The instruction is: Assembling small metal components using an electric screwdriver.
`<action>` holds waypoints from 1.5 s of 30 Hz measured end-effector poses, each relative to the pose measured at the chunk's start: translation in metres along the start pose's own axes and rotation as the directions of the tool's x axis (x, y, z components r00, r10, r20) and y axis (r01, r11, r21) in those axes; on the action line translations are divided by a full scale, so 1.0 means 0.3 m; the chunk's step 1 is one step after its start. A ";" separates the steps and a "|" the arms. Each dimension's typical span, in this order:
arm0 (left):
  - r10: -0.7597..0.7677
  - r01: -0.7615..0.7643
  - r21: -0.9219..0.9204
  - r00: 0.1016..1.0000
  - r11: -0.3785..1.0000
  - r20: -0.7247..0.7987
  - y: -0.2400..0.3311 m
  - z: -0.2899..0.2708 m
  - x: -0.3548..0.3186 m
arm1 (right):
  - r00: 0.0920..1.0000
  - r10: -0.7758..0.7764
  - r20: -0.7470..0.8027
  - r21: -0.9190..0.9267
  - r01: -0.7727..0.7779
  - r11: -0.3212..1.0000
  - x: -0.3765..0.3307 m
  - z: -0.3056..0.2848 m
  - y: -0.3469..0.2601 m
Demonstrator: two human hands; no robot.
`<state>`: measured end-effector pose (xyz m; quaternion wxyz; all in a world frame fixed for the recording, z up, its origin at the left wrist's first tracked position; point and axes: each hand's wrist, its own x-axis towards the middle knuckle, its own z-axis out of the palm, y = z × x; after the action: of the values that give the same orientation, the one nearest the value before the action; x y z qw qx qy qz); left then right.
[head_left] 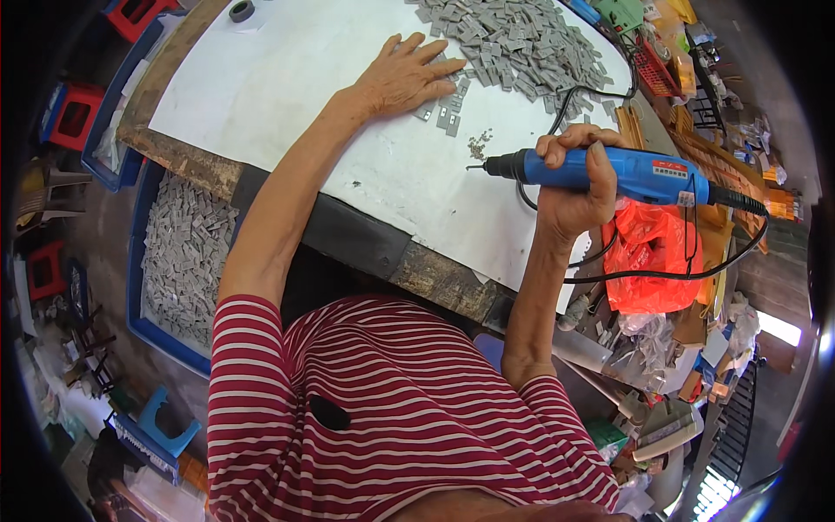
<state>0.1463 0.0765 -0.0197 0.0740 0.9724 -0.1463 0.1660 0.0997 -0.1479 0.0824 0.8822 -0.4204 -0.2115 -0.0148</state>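
Note:
My right hand [581, 174] is wrapped round a blue electric screwdriver [639, 171], held level above the white table sheet with its thin bit pointing left. Its black cord loops away at the right. Below the bit's far side lies a small cluster of brass-coloured screws [479, 143]. My left hand [409, 76] lies flat with fingers spread, touching the edge of some small grey rectangular pieces [450, 110]; part of these is hidden under the fingers. A large heap of the same grey pieces [513, 43] covers the far right of the table.
A roll of dark tape [242, 10] sits at the table's far left. Left of the table, a blue bin [139, 261] holds many grey pieces. A red plastic bag [652, 261] and clutter crowd the right side. The worn table edge [444, 283] runs before me.

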 end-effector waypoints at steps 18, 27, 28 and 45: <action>0.055 -0.058 0.060 0.997 0.996 0.056 0.082 -0.025 -0.145 | 1.000 -0.021 -0.018 -0.058 0.020 0.998 0.014 -0.025 -0.009; 0.050 -0.052 0.010 0.990 0.999 0.132 0.173 -0.085 -0.243 | 0.994 0.000 -0.113 0.039 0.004 0.999 0.017 -0.008 -0.011; 0.050 -0.048 -0.023 0.991 0.999 0.123 0.181 -0.087 -0.253 | 0.996 -0.009 -0.084 -0.030 0.007 1.000 0.017 -0.019 -0.010; 0.134 -0.120 -0.223 0.990 0.967 0.047 0.192 -0.052 -0.032 | 0.981 -0.124 -0.148 -0.101 0.109 0.989 0.028 -0.023 -0.009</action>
<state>0.1152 0.0275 -0.0029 0.1659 0.9515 -0.2281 0.1231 0.1093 -0.1536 0.0839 0.8732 -0.4451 -0.1661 -0.1086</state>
